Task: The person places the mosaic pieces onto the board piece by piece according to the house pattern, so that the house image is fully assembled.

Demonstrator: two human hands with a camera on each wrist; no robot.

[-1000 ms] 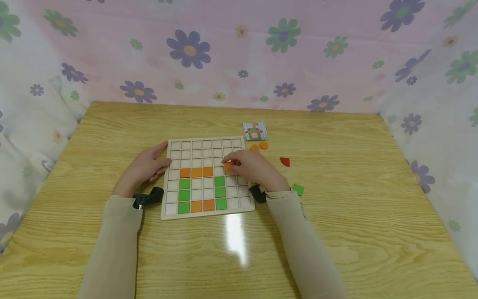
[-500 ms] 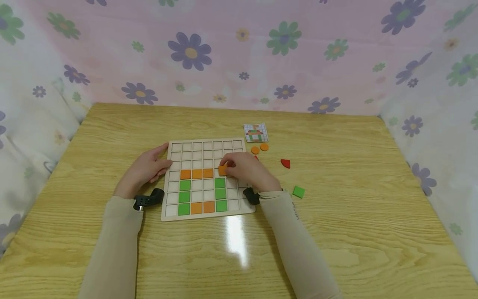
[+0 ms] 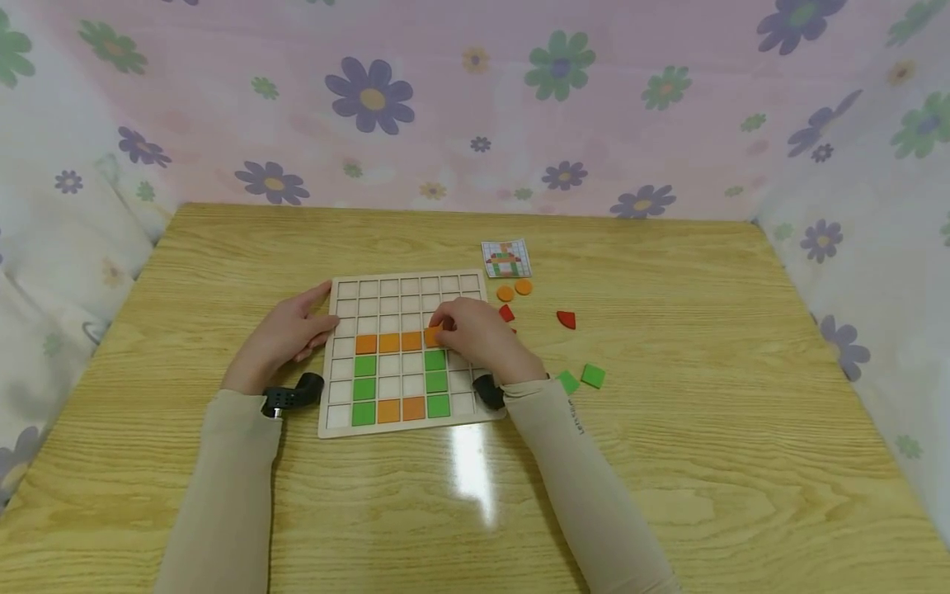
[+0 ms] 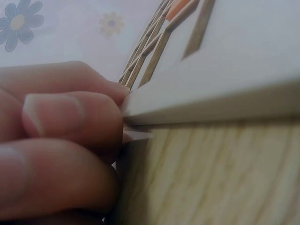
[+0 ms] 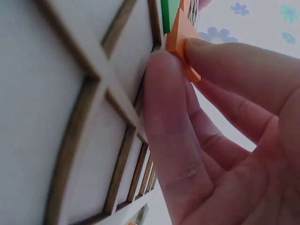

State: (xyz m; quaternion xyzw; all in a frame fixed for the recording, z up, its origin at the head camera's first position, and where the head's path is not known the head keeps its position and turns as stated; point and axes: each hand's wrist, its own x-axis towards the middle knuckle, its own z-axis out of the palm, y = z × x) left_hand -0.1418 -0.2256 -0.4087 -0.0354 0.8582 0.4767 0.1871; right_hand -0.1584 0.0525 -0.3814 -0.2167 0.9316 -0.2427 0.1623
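Observation:
A wooden grid board [image 3: 412,280] lies on the table with green and orange square tiles in its cells. My left hand [image 3: 284,334] holds its left edge, the index finger reaching the far corner and the thumb at the rim. In the left wrist view, curled fingers [image 4: 70,117] meet that edge. My right hand [image 3: 482,334] pinches an orange square tile [image 5: 178,35] between thumb and fingers. The tile is tilted over the cell right of the orange row [image 3: 389,342], above a green tile [image 3: 435,360]. The hand partly hides it in the head view.
Beyond the board's far right corner lies a small pattern card [image 3: 507,259]. Two orange discs [image 3: 523,287], red quarter-round pieces [image 3: 566,319] and green square tiles [image 3: 593,375] lie to the right. Some loose pieces are partly behind the right hand and forearm.
My right hand has moved left with the orange tile, from a cell farther right to the end of the orange row. The left hand has stayed at the board's edge.

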